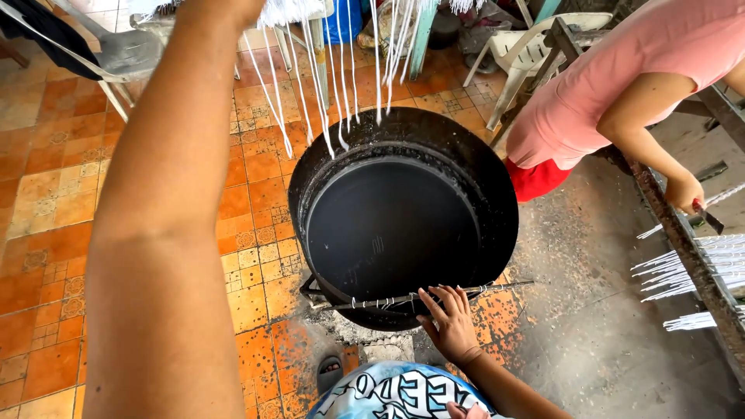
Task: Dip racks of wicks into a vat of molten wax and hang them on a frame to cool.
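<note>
Candle workshop: black wax vat, hanging white tapers (tiled floor).

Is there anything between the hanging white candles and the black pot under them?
Nothing visible. The white candles hang straight above the open black pot. The thin rod under the right hand crosses only the near rim.

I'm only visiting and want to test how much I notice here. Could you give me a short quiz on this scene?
1. True or false: the right hand rests on the thin rod lying across the black pot.
2. What hangs above the pot? A) white strings B) red cloths C) green bottles
3. Fill in: the other person nearby wears a ___ top.
Key: 1 true; 2 A; 3 pink.
</note>
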